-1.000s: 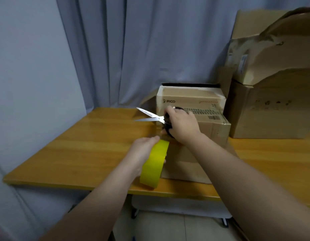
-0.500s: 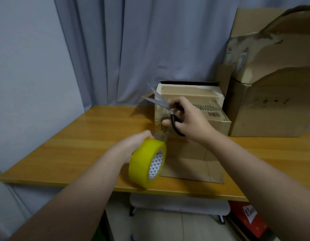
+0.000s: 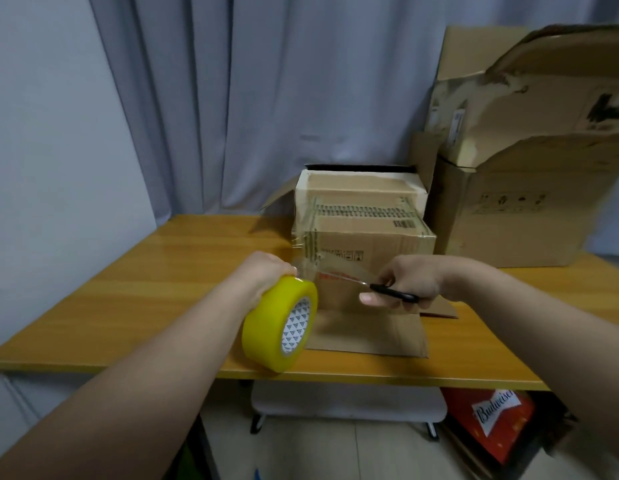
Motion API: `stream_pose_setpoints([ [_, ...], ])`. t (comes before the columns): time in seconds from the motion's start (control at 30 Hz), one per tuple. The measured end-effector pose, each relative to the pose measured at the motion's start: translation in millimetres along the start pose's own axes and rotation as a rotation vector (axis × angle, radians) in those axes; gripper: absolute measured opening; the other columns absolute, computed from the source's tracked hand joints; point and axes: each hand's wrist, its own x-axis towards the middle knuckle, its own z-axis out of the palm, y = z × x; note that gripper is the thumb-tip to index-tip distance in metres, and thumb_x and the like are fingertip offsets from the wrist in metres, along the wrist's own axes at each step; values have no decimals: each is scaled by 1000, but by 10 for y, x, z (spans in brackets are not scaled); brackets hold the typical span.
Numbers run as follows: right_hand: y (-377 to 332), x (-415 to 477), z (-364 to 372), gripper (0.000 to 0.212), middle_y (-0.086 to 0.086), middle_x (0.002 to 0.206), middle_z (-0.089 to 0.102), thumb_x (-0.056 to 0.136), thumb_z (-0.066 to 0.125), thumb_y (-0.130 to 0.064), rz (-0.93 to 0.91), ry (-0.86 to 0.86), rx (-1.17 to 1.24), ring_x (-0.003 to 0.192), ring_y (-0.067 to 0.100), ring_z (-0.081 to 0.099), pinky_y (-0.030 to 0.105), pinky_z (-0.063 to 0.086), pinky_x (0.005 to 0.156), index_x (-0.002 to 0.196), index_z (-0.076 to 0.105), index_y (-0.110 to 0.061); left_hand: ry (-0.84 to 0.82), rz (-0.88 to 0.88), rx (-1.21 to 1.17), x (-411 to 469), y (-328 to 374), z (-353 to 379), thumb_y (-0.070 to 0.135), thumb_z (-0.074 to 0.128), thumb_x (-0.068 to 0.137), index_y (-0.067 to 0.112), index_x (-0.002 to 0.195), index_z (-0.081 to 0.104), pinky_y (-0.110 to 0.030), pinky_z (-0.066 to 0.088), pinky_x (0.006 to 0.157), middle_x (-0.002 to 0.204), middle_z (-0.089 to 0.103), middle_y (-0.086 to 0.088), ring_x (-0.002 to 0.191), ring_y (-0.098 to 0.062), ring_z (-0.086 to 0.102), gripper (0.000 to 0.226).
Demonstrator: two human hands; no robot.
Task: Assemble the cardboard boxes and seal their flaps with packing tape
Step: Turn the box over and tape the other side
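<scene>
Glossy yellow tape roll (image 3: 279,326), matt brown cardboard box (image 3: 363,237), smooth varnished wooden table (image 3: 155,289), black plastic-handled scissors (image 3: 393,293)

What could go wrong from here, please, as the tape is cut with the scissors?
1. The scissors point toward the left hand gripping the tape roll; a slip could nick it.
2. The clear strip stretched from the roll to the box may curl and stick to itself once cut.

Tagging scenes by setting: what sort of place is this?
Probably a room in a home or small office used as a makeshift packing spot, not a warehouse: a wooden table set against a grey curtain, battered cardboard boxes stacked at its right end, and a Budweiser carton on the floor underneath.
</scene>
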Motion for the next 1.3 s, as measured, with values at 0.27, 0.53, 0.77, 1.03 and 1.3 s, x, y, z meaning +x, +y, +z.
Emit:
stream_pose_setpoints([
  [0.27,-166,216,-87,94,-1,59,54,52,69,-72,-2,-51,58,53,12,47,20,37,46,117,62,-5,27,-7,-76,-10,-40,15,15,67,86,4,105,67,-25,43,60,79,60,-8,66,-20,53,21],
  [0.53,-258,252,-104,70,3,62,53,52,69,-74,-40,-83,-18,49,12,45,21,34,45,83,63,-11,42,-6,-105,22,-94,26,18,67,87,7,106,67,-34,48,80,95,63,-12,83,-26,58,22],
  [0.77,-382,390,-32,98,0,56,54,36,66,-79,-133,35,-91,46,12,45,21,35,43,99,70,-3,66,-23,-123,-11,-102,18,17,69,85,6,100,67,-27,48,63,78,62,-10,65,-22,56,18],
  [1.03,-251,416,83,50,6,75,67,50,73,-59,-230,127,-44,58,11,57,20,47,53,85,71,-23,99,-29,-111,-45,-83,21,20,70,84,9,94,65,-24,44,57,74,59,-6,62,-20,55,15],
  [1.3,-25,293,390,81,1,112,55,58,62,-69,-141,-50,69,95,17,58,27,53,74,124,48,-24,132,83,-184,-236,-234,-3,18,63,89,14,84,65,-31,50,68,82,64,-7,71,-21,58,7],
])
